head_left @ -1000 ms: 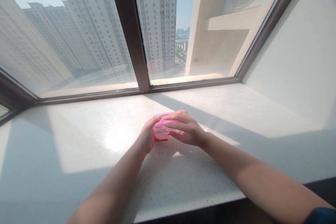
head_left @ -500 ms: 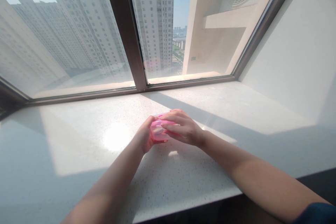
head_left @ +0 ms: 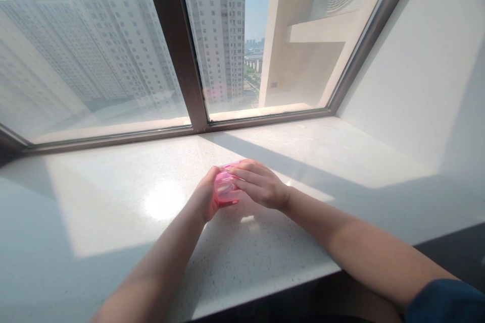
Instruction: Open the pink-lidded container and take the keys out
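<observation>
A small translucent pink container (head_left: 224,190) sits between both of my hands on the white speckled windowsill (head_left: 322,156). My left hand (head_left: 206,197) wraps its left side, thumb on top. My right hand (head_left: 257,185) covers its top and right side with the fingers curled over it. Most of the container is hidden by the fingers. Both forearms reach in from the bottom of the view.
A wide window with a dark frame (head_left: 191,86) stands behind the sill, with tall buildings outside. A white wall (head_left: 424,75) closes the right end. The sill's front edge (head_left: 288,287) runs near my arms. Sunlight falls across the stone.
The hands and pink container stay together; the view has drifted slightly, so they sit a little further left and up. The grip looks the same.
</observation>
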Motion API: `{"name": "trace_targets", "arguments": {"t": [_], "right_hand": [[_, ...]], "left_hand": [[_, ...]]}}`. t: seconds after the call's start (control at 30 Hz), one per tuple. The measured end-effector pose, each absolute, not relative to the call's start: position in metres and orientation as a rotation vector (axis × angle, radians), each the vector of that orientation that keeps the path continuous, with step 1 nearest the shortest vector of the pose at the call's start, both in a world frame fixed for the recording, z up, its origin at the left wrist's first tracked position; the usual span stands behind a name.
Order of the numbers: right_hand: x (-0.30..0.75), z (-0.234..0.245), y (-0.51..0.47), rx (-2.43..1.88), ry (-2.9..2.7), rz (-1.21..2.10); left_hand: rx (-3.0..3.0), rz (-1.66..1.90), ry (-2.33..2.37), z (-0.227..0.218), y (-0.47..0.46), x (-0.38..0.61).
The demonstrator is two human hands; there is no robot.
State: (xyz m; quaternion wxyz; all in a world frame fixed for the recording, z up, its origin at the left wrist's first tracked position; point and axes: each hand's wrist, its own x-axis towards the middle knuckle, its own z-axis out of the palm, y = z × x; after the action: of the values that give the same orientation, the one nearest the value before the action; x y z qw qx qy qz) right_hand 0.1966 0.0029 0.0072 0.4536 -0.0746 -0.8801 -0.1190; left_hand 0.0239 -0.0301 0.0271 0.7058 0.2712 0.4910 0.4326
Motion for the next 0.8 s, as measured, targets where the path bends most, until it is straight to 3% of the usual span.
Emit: {"name": "trace_targets", "arguments": {"t": [0.8], "right_hand": [[0.1949,0.0052,0.0106,-0.296,-2.04,-0.17]], "left_hand": [[0.648,0.98,1.107,0.0234,-0.0307,0.0287]]}}
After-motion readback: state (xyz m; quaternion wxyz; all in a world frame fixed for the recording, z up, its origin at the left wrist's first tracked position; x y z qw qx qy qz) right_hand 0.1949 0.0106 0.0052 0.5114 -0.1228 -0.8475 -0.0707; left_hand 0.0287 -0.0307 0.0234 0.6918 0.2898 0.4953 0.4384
